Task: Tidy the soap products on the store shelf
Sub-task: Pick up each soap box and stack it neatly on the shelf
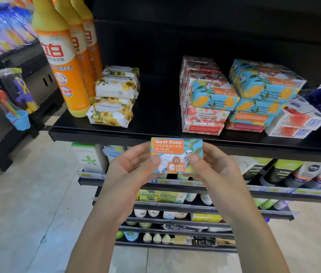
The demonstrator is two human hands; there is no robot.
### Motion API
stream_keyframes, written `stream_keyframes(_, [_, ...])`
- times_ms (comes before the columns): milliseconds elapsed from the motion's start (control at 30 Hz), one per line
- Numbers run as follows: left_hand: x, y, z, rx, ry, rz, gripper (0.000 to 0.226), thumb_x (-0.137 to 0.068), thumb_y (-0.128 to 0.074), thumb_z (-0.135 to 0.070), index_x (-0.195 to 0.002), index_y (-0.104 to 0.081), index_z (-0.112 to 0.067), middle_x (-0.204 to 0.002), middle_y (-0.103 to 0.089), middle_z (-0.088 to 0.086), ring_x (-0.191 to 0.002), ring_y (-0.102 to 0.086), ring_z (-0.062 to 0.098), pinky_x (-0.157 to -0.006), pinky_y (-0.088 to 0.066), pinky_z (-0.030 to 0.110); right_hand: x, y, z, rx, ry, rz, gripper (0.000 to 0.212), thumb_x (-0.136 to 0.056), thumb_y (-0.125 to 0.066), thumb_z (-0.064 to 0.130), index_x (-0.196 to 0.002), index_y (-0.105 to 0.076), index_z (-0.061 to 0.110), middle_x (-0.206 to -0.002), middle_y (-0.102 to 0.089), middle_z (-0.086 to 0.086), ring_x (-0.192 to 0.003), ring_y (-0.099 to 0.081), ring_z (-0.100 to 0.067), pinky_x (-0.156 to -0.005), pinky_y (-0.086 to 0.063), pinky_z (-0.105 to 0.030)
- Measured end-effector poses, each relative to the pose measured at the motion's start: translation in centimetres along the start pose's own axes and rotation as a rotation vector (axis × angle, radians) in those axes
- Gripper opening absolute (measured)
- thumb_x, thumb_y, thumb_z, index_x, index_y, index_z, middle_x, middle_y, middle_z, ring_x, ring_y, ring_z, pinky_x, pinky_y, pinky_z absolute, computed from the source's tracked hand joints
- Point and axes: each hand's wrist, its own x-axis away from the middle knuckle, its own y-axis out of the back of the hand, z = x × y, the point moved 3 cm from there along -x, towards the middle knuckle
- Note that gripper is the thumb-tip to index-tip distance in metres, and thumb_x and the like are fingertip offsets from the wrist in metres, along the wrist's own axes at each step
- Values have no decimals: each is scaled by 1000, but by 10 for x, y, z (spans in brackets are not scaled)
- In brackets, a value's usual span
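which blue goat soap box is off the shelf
The blue Goat Soap box pinched between left hand and right hand, off the shelf; the other blue boxes lie stacked on it.

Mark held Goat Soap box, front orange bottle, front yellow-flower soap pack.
Blue-orange Goat Soap box (176, 154): head view, front face.
Tall orange plastic bottle (63, 75): head view, label.
Yellow-flowered white soap pack (109, 115): head view, top.

The soap box (176, 154) reads "Goat Soap" and "Sulfur"; the orange bottle (61, 62) at the shelf's (155, 119) left edge reads "立白".
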Motion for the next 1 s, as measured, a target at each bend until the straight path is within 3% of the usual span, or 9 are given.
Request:
stream_keyframes(300, [2,-6,-3,-31,2,17,43,-75,-73,-27,-118,-70,-25,-110,-78,4,-108,-73,21,-90,-53,36,2,6,0,-41,-16,-5,48,-80,-75,37,-124,-68,20,-119,-74,-4,-112,-70,-23,-99,-53,-38])
stream_keyframes(500, [4,-6,-4,-28,18,51,43,-88,-74,-24,-130,-66,-19,-121,-75,4,-117,-69,22,-99,-53,40,2,9,-2,-103,85,6,42,-80,-82,18,-120,-70,24,-118,-73,-6,-114,-67,-27,-92,-56,-36])
stream_keyframes(633, [5,-7,-4,-15,43,49,52,-89,-69,-48,-129,-66,-14,-123,-74,5,-120,-68,20,-103,-55,39,4,10,-1,-73,192,15,47,-77,-79,9,-122,-66,20,-118,-73,-4,-117,-66,-23,-92,-56,-33])
stream_keyframes(700, [6,-9,-4,5,57,48,49,-87,-65,-54,-116,-73,-14,-118,-76,6,-116,-70,21,-100,-56,35,5,11,-1,-64,217,34,48,-77,-78,7,-121,-65,19,-118,-73,-5,-118,-65,-23,-90,-57,-32])
stream_keyframes(767, [7,-9,-2,38,82,32,46,-81,-62,-53,-105,-76,-16,-112,-78,8,-111,-72,21,-96,-59,34,5,10,-1,-54,233,54,47,-78,-77,4,-121,-65,17,-117,-72,-4,-118,-64,-22,-88,-57,-31])
stream_keyframes(867, [6,-8,-1,28,95,33,49,-86,-74,-49,-114,-72,-8,-112,-77,10,-110,-73,22,-93,-59,32,6,9,-1,-60,240,70,46,-78,-76,0,-121,-64,12,-117,-71,-5,-117,-64,-22,-88,-56,-29])
stream_keyframes(1000, [5,-5,-1,44,81,16,56,-80,-70,-43,-120,-70,-4,-114,-76,12,-111,-72,25,-95,-58,33,9,8,-1,-58,187,110,52,-80,-77,0,-128,-63,14,-123,-69,-5,-121,-62,-19,-90,-56,-28])
